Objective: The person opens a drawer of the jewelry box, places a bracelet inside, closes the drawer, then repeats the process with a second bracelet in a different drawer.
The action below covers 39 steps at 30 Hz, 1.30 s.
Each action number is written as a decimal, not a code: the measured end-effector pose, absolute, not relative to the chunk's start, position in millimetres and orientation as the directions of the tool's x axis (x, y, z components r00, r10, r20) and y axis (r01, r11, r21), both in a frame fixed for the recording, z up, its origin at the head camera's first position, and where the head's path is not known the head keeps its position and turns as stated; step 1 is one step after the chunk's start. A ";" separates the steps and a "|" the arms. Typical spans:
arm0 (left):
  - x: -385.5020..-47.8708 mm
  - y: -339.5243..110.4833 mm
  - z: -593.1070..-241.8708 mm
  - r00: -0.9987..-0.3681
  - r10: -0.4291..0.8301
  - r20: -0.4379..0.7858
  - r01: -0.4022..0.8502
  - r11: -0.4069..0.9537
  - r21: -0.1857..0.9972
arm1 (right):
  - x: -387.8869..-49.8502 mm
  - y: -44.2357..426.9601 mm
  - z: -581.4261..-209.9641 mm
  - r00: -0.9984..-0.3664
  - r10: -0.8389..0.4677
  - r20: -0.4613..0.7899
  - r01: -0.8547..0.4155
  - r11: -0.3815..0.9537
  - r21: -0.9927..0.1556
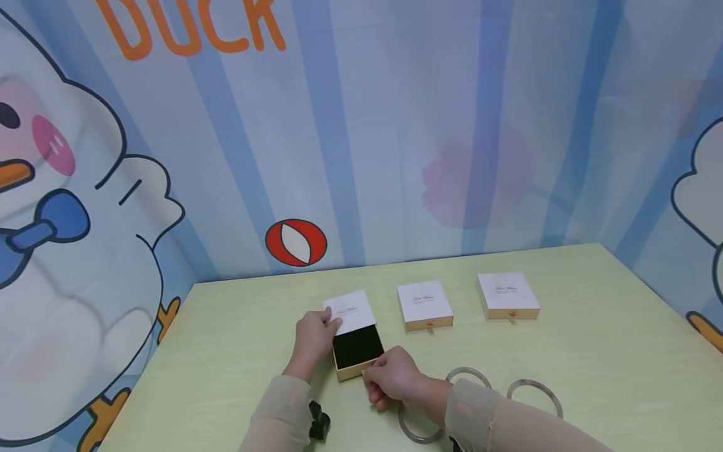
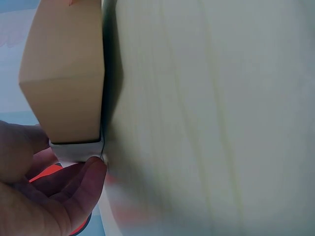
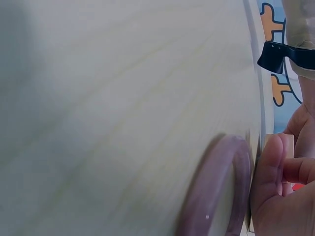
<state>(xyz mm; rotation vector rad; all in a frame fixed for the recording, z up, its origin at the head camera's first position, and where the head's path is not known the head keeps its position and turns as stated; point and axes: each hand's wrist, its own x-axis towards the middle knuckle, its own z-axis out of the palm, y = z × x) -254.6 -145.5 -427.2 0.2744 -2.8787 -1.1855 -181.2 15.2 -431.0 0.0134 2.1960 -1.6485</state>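
Wearing beige sleeves (image 1: pixel 480 408) on both forearms, nearest the camera and on the near side of the open box (image 1: pixel 358 346). Gripping the white printed cover (image 1: pixel 358 319) of that box by its left edge with the left hand (image 1: pixel 312 339), thumb on top. Pinching the tan drawer (image 1: pixel 350 373) at its front, toward the right, with the right hand (image 1: pixel 392 375); cannot tell whether by edge or by tab. Showing a black inside between the two separated hands. Just right of the open box, standing closed: a middle box (image 1: pixel 425 304); farther right, a far box (image 1: pixel 508 295). Lying to its near right, partly behind the right forearm: pale rings (image 1: pixel 531 382). Hanging beyond it: a striped blue backdrop (image 1: pixel 390 157) with cartoon ducks. Resting beneath everything: a pale yellow-green table (image 1: pixel 243 333).
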 end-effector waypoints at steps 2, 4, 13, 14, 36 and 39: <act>-254.4 -145.6 -427.5 -0.983 -0.171 -0.062 -0.165 0.693 0.702 | -180.8 15.3 -431.0 -0.924 -0.226 -0.309 0.234 0.307 -0.922; -254.1 -145.5 -427.2 -0.983 -0.171 -0.070 -0.170 0.691 0.702 | -180.8 15.5 -431.2 -0.925 -0.228 -0.304 0.228 0.306 -0.924; -253.5 -144.6 -427.4 -0.982 -0.176 -0.076 -0.177 0.680 0.711 | -182.2 17.4 -431.6 -0.928 -0.243 -0.283 0.200 0.317 -0.927; -253.6 -144.5 -427.4 -0.982 -0.176 -0.075 -0.176 0.681 0.711 | -182.1 17.4 -431.2 -0.928 -0.246 -0.280 0.194 0.323 -0.926; -254.9 -144.1 -428.2 -0.982 -0.179 -0.065 -0.172 0.687 0.706 | -183.0 21.0 -424.6 -0.936 -0.293 -0.196 0.037 0.470 -0.882; -254.8 -144.4 -427.9 -0.982 -0.180 -0.066 -0.173 0.689 0.704 | -183.5 21.7 -424.2 -0.934 -0.307 -0.183 0.010 0.490 -0.872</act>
